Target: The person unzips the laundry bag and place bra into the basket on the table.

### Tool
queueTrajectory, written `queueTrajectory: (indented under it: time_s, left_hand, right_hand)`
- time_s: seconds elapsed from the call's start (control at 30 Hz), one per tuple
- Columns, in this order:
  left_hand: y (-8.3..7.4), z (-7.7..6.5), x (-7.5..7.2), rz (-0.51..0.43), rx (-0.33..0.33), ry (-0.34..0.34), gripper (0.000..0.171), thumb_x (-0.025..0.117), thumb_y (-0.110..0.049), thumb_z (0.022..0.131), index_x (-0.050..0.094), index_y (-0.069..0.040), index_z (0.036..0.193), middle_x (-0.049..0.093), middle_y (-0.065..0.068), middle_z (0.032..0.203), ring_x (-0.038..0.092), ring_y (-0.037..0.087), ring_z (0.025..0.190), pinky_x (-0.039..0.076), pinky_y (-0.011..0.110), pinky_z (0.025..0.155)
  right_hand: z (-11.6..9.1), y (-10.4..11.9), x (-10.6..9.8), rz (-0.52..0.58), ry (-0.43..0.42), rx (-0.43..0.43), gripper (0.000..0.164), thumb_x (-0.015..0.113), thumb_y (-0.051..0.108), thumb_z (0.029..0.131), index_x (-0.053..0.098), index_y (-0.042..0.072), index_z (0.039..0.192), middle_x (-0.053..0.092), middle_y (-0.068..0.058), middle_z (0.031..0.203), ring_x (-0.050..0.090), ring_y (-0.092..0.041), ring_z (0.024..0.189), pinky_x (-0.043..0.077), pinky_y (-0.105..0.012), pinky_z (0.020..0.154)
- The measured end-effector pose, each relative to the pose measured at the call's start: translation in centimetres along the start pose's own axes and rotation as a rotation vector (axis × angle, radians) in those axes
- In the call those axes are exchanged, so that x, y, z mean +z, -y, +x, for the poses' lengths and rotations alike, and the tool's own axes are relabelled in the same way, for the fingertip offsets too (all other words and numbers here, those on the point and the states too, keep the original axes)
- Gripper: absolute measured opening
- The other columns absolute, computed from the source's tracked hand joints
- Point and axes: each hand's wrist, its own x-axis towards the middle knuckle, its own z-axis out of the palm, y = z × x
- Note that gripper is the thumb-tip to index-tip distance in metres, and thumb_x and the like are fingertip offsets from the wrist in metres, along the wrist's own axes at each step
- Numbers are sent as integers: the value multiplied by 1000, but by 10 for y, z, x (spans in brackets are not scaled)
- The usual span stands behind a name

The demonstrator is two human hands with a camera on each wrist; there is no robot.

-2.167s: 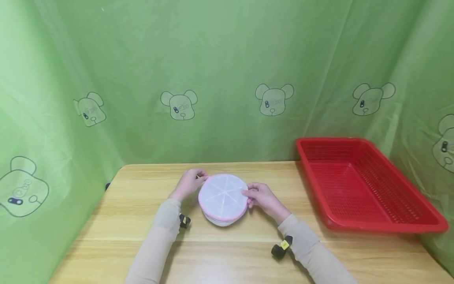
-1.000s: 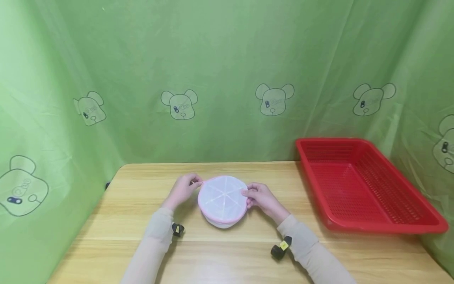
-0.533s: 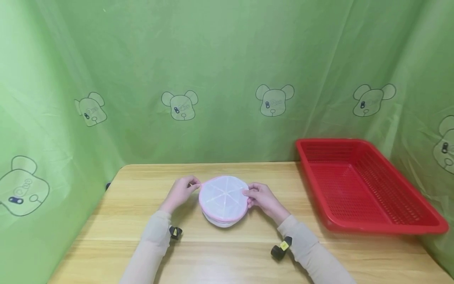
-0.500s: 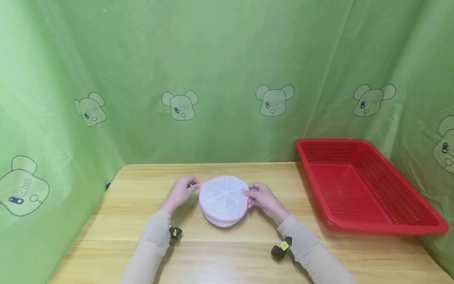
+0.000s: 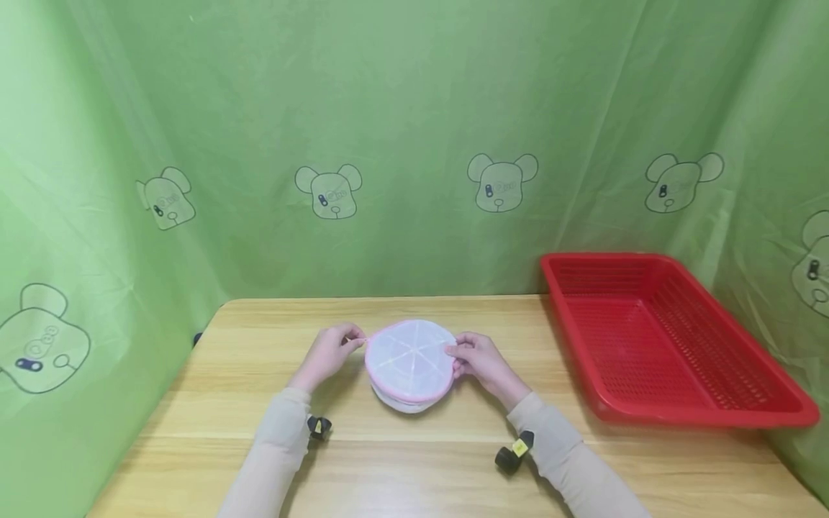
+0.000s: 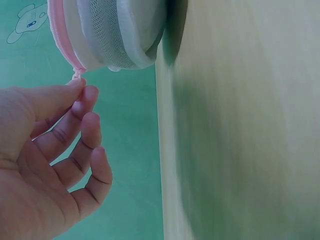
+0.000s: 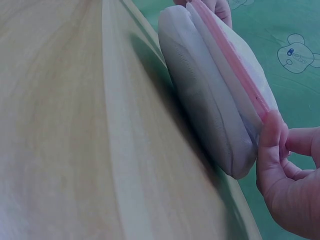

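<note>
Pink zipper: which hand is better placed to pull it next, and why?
Likely the left hand: it pinches the zipper pull, while the right hand grips the round bag on the opposite side.

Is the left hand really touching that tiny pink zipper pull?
Touching. The left wrist view shows the left hand pinching the end of the zipper pull, with no gap.

Pale beige sleeves (image 5: 576,467) carry black wrist-worn devices (image 5: 508,459) with yellow labels (image 5: 520,447).

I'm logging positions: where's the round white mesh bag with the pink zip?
In the head view, the round white mesh bag is below centre, between the left hand and right hand, left of the red plastic basket.
</note>
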Motion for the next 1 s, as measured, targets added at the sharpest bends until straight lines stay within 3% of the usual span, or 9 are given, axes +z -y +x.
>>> queueTrajectory:
  time_s: [0.23, 1.0]
  left_hand:
    - [-1, -2, 0, 5, 17, 11, 6, 64, -14, 92, 69, -11, 95, 71, 2, 89, 61, 13, 80, 53, 31, 77]
    - [1, -5, -4, 11, 20, 29, 8, 63, -16, 93, 69, -12, 95, 71, 2, 91, 62, 14, 83, 54, 32, 78]
  right_hand:
    - [1, 1, -2, -6, -10, 1, 19, 59, 3, 92, 50, -6, 106, 57, 1, 68, 55, -7, 56, 54, -21, 54]
    - [-1, 3, -2, -2, -40, 22, 19, 61, 3, 91, 51, -5, 105, 56, 1, 67, 55, -8, 56, 54, -21, 53]
